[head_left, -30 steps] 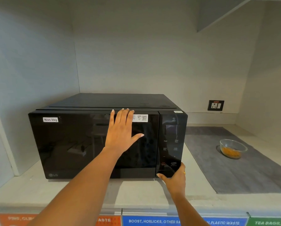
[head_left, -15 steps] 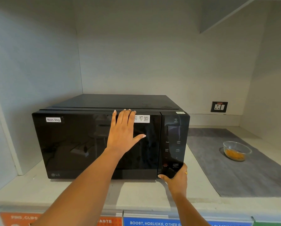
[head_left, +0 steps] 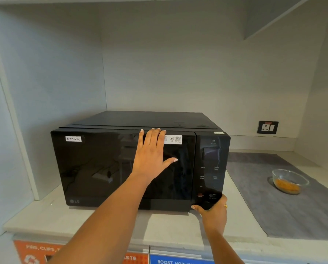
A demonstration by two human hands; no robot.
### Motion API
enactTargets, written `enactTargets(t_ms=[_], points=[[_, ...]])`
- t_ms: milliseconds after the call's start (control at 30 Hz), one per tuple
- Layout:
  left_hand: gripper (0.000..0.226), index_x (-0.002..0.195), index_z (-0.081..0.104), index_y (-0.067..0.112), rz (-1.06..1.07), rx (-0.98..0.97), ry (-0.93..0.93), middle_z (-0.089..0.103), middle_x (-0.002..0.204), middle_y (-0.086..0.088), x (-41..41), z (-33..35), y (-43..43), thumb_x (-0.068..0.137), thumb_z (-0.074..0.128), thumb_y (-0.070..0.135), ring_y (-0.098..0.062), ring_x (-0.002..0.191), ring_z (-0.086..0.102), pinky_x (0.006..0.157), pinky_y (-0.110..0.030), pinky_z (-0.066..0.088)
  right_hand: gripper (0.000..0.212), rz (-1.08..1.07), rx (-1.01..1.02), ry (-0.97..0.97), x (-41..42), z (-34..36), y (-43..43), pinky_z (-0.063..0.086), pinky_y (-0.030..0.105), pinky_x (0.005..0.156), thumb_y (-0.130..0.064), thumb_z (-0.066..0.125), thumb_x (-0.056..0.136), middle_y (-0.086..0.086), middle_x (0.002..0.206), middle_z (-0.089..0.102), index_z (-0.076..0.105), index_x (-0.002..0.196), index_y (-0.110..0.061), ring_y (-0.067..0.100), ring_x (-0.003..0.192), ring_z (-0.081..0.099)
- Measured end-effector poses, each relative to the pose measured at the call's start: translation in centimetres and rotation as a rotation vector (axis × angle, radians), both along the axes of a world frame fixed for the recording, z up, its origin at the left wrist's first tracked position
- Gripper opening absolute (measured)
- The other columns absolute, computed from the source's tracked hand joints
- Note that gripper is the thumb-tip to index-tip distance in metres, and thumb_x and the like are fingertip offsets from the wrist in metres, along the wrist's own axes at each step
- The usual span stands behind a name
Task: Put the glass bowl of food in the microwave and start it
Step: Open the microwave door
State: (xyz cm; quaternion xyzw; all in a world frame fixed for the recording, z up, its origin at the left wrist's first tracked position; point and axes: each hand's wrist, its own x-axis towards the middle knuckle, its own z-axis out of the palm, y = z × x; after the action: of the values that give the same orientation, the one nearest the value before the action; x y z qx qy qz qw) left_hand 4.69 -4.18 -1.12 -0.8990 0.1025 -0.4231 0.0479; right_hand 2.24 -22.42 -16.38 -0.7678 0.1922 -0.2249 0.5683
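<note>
Head view: glass bowl (head_left: 290,181) on mat (head_left: 292,212) holds orange food (head_left: 287,186).

Single head-worn view, close, facing forward and slightly down at the microwave (head_left: 140,164) front.

Both arms are bare right up to the edge of the shot, so no sleeves, no watch, no bracelets. The left hand (head_left: 152,151) has longish nails in a pale, light finish. The right hand (head_left: 214,214) has the same pale nails (only one really shows) plus a small gold ring (head_left: 225,206) on one finger.
</note>
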Motion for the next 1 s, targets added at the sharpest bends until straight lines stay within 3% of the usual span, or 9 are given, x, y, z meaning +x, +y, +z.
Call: enactTargets(t_ms=[167,333,500,667,1000], points=[[0.092,0.143,0.025,0.011,0.005,-0.011,0.029,0.036,0.146,-0.009,-0.3,0.1,-0.2,0.078,0.039,0.074,-0.026,0.139,0.028,0.117,-0.047,0.005,0.076,-0.026,-0.020,0.032,0.3,0.0,-0.1,0.050,0.044,0.090,-0.016,0.084,0.062,0.016,0.115,0.057,0.036,0.121,-0.013,0.034,0.102,0.058],[0.092,0.129,0.048,0.005,-0.020,-0.003,-0.053,0.058,0.128,-0.014,-1.4,-0.1,0.1,0.070,0.049,0.075,-0.031,0.123,0.052,0.110,-0.051,0.028,0.072,-0.053,-0.023,0.033,0.6,0.0,0.0,0.052,0.045,0.086,-0.014,0.084,0.062,0.015,0.112,0.057,0.036,0.116,-0.015,0.034,0.098,0.059],[0.092,0.134,0.043,0.006,-0.028,-0.038,0.002,0.052,0.135,-0.012,-2.0,0.1,-0.2,0.072,0.048,0.074,-0.029,0.130,0.044,0.114,-0.049,0.017,0.070,-0.046,-0.039,0.035,0.5,0.0,-0.2,0.053,0.047,0.085,-0.014,0.083,0.063,0.017,0.111,0.057,0.037,0.115,-0.013,0.036,0.096,0.060],[0.090,0.127,0.050,0.006,-0.045,-0.037,-0.018,0.059,0.127,-0.012,-3.2,0.2,0.4,0.067,0.054,0.074,-0.030,0.122,0.053,0.110,-0.047,0.024,0.070,-0.027,-0.034,0.024,0.2,0.4,-0.2,0.052,0.049,0.085,-0.012,0.082,0.064,0.020,0.113,0.056,0.036,0.116,-0.009,0.038,0.098,0.059],[0.093,0.133,0.044,0.009,-0.066,-0.026,0.067,0.052,0.134,-0.011,-5.9,0.8,1.1,0.068,0.051,0.075,-0.028,0.129,0.045,0.113,-0.044,0.016,0.077,0.023,-0.005,0.016,-1.6,0.9,0.2,0.045,0.051,0.097,-0.009,0.078,0.068,0.022,0.127,0.050,0.032,0.131,-0.006,0.042,0.114,0.051]])
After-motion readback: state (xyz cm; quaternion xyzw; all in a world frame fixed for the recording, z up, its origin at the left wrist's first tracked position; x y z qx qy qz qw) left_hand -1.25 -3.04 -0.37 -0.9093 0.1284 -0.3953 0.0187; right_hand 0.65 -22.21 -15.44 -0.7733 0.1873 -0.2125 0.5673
